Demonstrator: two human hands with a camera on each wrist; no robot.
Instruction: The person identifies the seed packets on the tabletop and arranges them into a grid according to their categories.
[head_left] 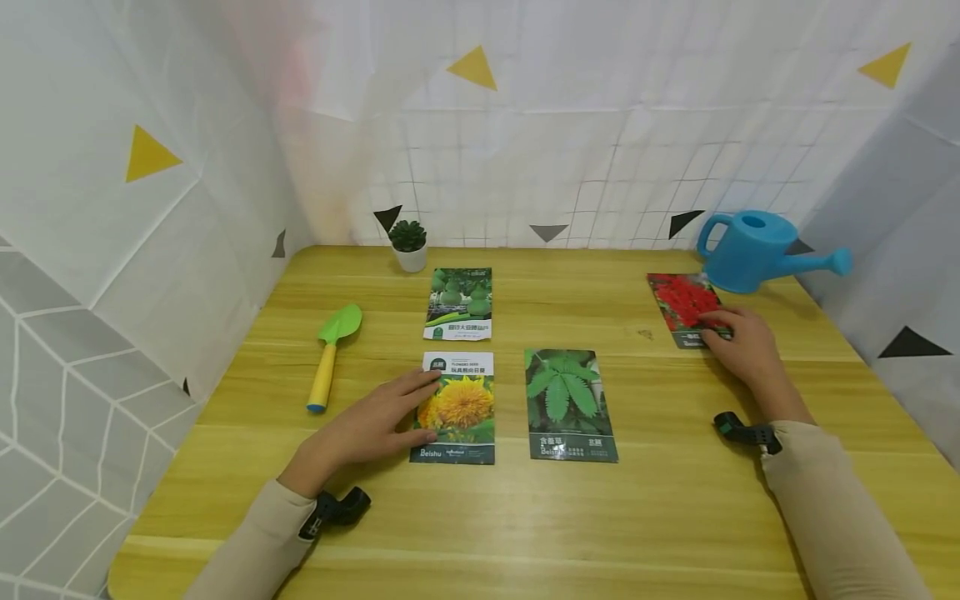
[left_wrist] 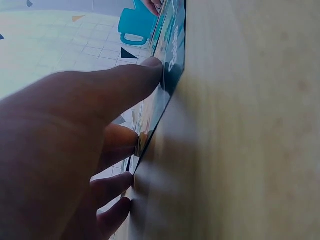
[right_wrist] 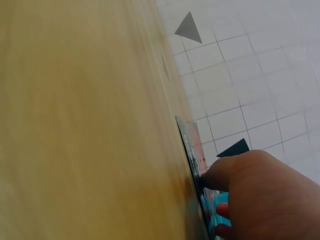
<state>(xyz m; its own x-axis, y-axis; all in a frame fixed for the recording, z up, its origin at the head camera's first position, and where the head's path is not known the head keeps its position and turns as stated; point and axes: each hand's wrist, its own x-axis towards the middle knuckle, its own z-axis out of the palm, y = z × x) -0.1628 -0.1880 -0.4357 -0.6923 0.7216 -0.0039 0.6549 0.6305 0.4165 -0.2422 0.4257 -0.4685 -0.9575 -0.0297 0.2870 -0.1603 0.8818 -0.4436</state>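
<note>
In the head view my left hand (head_left: 375, 421) rests with its fingers spread on the left edge of a seed packet with a yellow sunflower (head_left: 461, 408). The left wrist view shows the thumb (left_wrist: 142, 75) touching that packet's face, with other fingertips along its edge. My right hand (head_left: 746, 346) touches the lower right part of a seed packet with red flowers (head_left: 682, 298) at the table's far right. In the right wrist view the thumb (right_wrist: 220, 172) presses on this packet; the other fingers are partly hidden.
A mimosa-leaf seed packet (head_left: 566, 400) lies mid-table, a green gourd packet (head_left: 460, 304) behind the sunflower one. A blue watering can (head_left: 750, 250) stands at back right, a potted succulent (head_left: 409, 246) at the back. A toy trowel (head_left: 330, 358) lies left. Patterned cloth (head_left: 525, 150) hangs behind.
</note>
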